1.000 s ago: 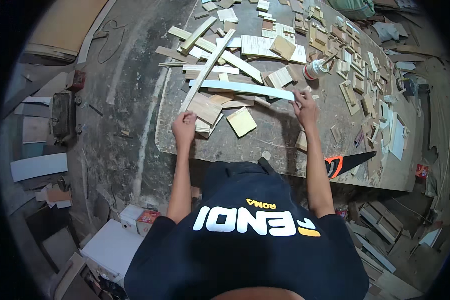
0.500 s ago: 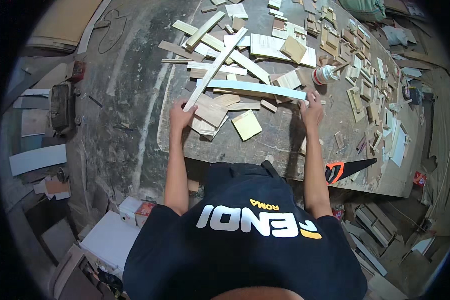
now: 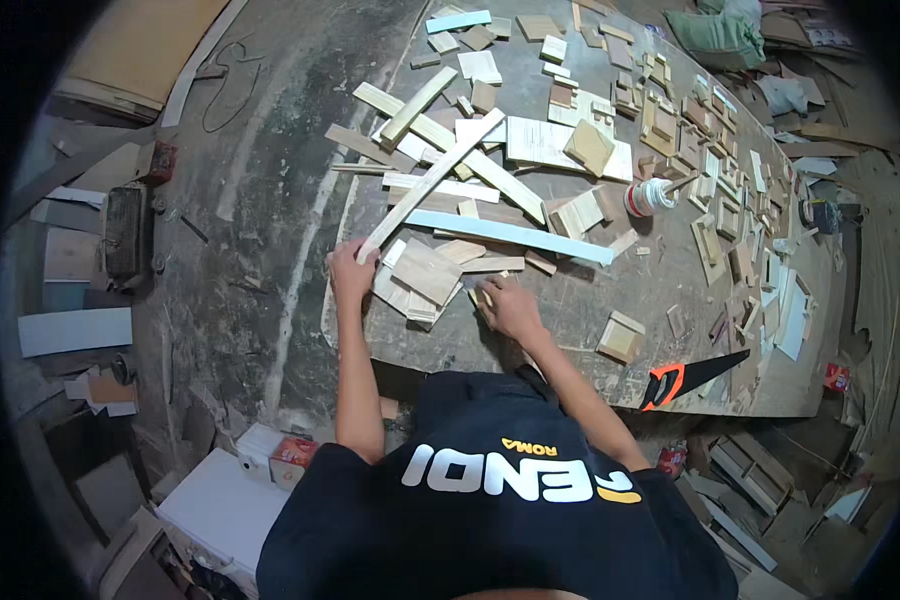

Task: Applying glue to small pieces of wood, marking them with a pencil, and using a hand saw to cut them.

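My left hand (image 3: 352, 270) has its fingers closed on the lower end of a long pale wooden strip (image 3: 433, 179), which slants up over other strips. My right hand (image 3: 507, 306) grips a small yellowish square piece (image 3: 482, 310), mostly hidden by the hand, near the front of the worktable (image 3: 570, 320). A pale blue-white strip (image 3: 530, 236) lies across the pile above my right hand. A loose stack of thin wooden boards (image 3: 425, 272) lies between my two hands.
A handsaw with black and orange handle (image 3: 693, 376) lies at the table's front right. A white tub with a stick (image 3: 650, 197) stands among small wooden assemblies (image 3: 710, 228). Left of the table are a dark metal case (image 3: 125, 230) and scattered boards (image 3: 75, 330).
My right hand has let go of the blue-white strip, moved down-left and taken hold of the yellowish square. My left hand still holds the slanted strip. The view has shifted.
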### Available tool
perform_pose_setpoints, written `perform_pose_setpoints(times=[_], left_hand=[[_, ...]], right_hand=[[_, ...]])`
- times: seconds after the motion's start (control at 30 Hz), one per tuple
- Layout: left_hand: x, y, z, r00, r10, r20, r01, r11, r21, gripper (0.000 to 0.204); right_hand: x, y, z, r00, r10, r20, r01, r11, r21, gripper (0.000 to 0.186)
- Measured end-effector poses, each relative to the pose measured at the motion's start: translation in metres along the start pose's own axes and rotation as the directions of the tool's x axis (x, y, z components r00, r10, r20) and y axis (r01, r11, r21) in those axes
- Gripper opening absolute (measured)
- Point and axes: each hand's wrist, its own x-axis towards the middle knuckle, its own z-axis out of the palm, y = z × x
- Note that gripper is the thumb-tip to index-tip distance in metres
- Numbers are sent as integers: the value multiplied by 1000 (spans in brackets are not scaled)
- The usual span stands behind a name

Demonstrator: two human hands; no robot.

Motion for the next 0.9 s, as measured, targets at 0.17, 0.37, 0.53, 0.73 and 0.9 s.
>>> perform_pose_setpoints(times=[0.17, 0.37, 0.53, 0.73, 0.9], left_hand=[[6, -5, -4, 996, -39, 78, 48, 992, -115, 34], [59, 52, -4, 999, 50, -13, -51, 990, -130, 27], [91, 66, 11, 970, 146, 197, -108, 976, -189, 20], [141, 36, -5, 966, 232, -115, -212, 963, 164, 30], [177, 13, -4, 907, 406, 112, -420, 861, 286, 30]], right_hand=[[19, 9, -11, 986, 119, 116, -123, 992, 30, 31], [29, 10, -21, 987, 109, 122, -109, 994, -4, 27], [28, 12, -20, 989, 116, 88, -118, 993, 24, 25], [29, 17, -19, 982, 164, 93, -172, 981, 86, 25], [33, 17, -21, 982, 169, 82, -177, 978, 110, 24]])
